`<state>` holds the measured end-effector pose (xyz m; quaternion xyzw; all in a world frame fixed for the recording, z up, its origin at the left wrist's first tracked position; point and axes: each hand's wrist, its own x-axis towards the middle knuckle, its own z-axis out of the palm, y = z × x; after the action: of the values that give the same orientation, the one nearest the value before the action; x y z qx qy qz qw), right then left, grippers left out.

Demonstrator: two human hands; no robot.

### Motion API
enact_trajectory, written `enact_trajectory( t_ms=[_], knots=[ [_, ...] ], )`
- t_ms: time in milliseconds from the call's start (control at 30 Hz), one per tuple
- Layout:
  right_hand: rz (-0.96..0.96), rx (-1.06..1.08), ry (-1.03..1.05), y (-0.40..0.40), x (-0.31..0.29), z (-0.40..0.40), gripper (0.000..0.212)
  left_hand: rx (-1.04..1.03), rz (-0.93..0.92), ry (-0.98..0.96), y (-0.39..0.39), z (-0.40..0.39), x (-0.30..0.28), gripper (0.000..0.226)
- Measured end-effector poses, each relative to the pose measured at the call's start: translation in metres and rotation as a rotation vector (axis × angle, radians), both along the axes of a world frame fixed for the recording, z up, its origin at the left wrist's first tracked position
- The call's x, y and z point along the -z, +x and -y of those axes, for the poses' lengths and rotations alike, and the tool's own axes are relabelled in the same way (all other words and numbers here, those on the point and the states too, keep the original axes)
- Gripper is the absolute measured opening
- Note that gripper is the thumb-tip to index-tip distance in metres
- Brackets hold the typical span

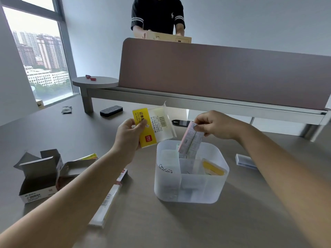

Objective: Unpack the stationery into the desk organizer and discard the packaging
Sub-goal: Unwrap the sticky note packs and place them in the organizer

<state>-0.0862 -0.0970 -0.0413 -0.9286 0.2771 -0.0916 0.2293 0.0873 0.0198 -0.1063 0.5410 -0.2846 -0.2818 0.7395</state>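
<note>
While the left hand [128, 136] holds up a clear plastic sticky-note wrapper with a yellow printed card and barcode [154, 127], its fingers [142, 124] clenched on the yellow end with the thumb on the near face, the right hand [214, 125] pinches the upper end of a pale pink pad of sticky notes with a printed white band [190, 138]. The right fingers [198, 127] are closed on that pad's top corner; the pad hangs tilted below them, its lower end already inside the rear compartment of the translucent white plastic desk organizer [189, 190], which stands on the grey bench [197, 226] directly beneath the right fingers. Within the organizer, a cluster of metal paper clips [165, 170] shows in the left compartment and a yellow-topped packet [214, 167] leans in the right one. Below and left of the left fingers lie an opened grey cardboard box with its flaps up [38, 178], a second flattened carton with a green-yellow edge [80, 164], and a long narrow clear packet with a barcode [107, 203], partly hidden by the left forearm. Right of the right fingers, near the forearm, rests a small clear plastic case [245, 161]. Beyond both hands sit a dark felt eraser block [111, 110], a crumpled foil scrap [66, 110] and a dark flat object [180, 123], partly hidden behind the wrapper. A brown divider screen [223, 76] rises at the bench's far edge; past it a person in a black shirt [157, 15] handles a cardboard box [167, 37].
</note>
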Motion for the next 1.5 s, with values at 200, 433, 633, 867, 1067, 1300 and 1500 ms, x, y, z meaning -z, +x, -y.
enact_trajectory(
  t_ms=[200,433,633,867,1067,1300,1500],
  knots=[
    [-0.059,-0.025,-0.009,0.003,-0.001,0.001,0.012,-0.004,0.003,0.000,0.001,-0.002,0.000,0.007],
    [-0.132,-0.033,-0.074,0.002,0.002,-0.008,0.015,0.000,0.001,-0.003,-0.001,-0.004,0.000,0.009],
    [-0.090,0.006,-0.046,0.003,0.028,-0.017,0.011,0.007,-0.002,0.011,-0.006,-0.011,0.003,0.010],
    [0.029,0.066,-0.059,-0.016,0.041,-0.038,0.039,-0.004,0.005,0.059,-0.012,-0.031,0.003,0.009],
    [-0.196,0.065,-0.244,-0.025,0.053,-0.064,0.051,-0.061,0.047,0.085,-0.017,-0.068,0.003,0.010],
    [0.056,0.165,-0.246,-0.042,0.065,-0.085,0.052,-0.125,0.115,0.154,-0.020,-0.109,0.011,0.009],
    [0.106,0.124,-0.391,-0.061,0.099,-0.131,0.070,-0.270,0.577,0.484,-0.015,-0.135,0.044,0.028]
  ],
)
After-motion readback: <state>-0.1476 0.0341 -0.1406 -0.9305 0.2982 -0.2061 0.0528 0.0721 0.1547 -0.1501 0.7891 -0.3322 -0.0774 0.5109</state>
